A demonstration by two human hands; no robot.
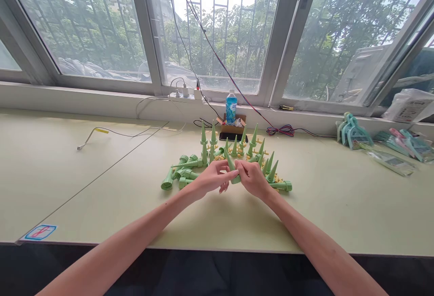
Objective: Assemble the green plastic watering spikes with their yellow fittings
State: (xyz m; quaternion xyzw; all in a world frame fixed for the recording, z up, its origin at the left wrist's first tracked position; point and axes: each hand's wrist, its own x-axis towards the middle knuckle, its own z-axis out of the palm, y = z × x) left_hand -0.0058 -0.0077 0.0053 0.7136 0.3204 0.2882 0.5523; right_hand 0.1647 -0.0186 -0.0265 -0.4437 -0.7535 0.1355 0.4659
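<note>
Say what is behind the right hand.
Beyond the right hand, upright green spikes and small yellow pieces show on the table. Whatever the hand itself covers cannot be seen.

Green spike (230, 161) in both hands (215, 176) (251, 177)

No legible wording, blue-bordered tabletop sticker (40, 232) with red mark, unreadable print on bottle label (233, 107) and plastic bag (409, 105)
</note>
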